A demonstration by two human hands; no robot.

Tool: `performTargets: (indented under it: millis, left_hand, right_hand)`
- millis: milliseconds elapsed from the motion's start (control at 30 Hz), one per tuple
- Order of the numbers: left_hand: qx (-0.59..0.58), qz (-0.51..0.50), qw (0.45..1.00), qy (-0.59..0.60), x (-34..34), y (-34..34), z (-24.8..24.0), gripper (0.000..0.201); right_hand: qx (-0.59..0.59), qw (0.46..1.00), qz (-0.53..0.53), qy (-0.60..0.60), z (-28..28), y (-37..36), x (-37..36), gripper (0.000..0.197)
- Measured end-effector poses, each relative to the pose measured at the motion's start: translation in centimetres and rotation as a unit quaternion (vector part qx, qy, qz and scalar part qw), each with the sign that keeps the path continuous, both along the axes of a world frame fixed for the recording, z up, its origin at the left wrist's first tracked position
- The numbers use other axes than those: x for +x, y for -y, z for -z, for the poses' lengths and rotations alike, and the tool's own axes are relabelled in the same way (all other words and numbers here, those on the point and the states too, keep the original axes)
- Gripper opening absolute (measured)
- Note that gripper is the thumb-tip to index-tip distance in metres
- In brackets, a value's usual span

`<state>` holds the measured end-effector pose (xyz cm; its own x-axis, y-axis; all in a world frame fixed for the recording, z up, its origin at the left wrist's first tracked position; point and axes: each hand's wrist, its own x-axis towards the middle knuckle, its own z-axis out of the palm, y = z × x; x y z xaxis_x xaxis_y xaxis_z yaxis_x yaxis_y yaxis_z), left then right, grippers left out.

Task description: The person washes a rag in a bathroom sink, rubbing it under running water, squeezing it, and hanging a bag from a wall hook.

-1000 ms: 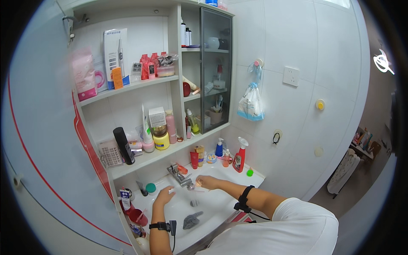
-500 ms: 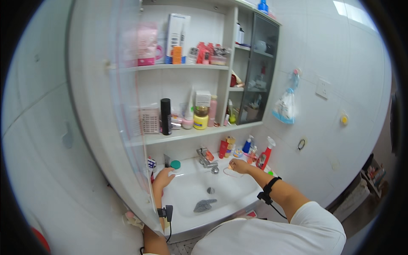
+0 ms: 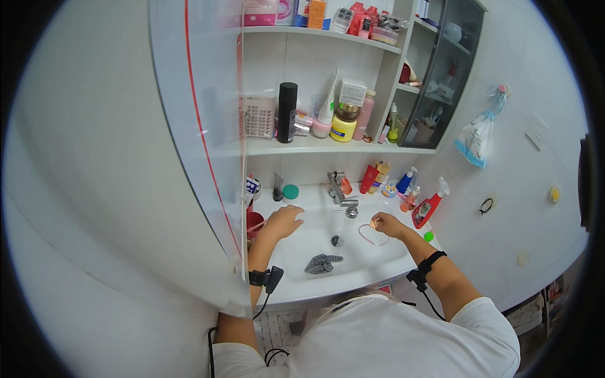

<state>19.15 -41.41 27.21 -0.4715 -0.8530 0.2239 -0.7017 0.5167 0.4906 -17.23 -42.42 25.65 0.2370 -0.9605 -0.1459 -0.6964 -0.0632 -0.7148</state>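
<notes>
My right hand is closed in a pinch on a thin pink hairband, whose curved loop hangs over the right side of the white sink. My left hand, holding nothing, hovers over the sink's left side with its fingers loosely apart. Just behind it stands a round green-lidded jar. Between my hands is the chrome faucet, above the drain. A crumpled grey cloth lies in the basin near its front.
An open mirrored cabinet door stands close on my left. Bottles and jars fill the shelf above the sink. Along the back right rim are a red tube, a blue pump bottle and a red spray bottle. A red cup sits at left.
The view has tilted down and shifted left. My left hand has drawn away from the green-lidded jar, toward the basin. My right hand keeps hold of the hairband, which now shows more of its loop.
</notes>
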Motion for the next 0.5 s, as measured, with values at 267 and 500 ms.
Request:
performTargets:
  millis: [267,500]
  left_hand:
    - [-0.025,0.026,0.995,0.088,-3.1,-1.9,3.4,0.032]
    - [0.049,-0.002,0.992,-0.114,-8.2,-1.2,4.2,0.038]
  right_hand:
    - [0.050,0.996,-0.032,0.070,2.9,-1.5,0.2,0.032]
    - [0.047,0.995,-0.051,0.068,3.6,-0.1,0.3,0.036]
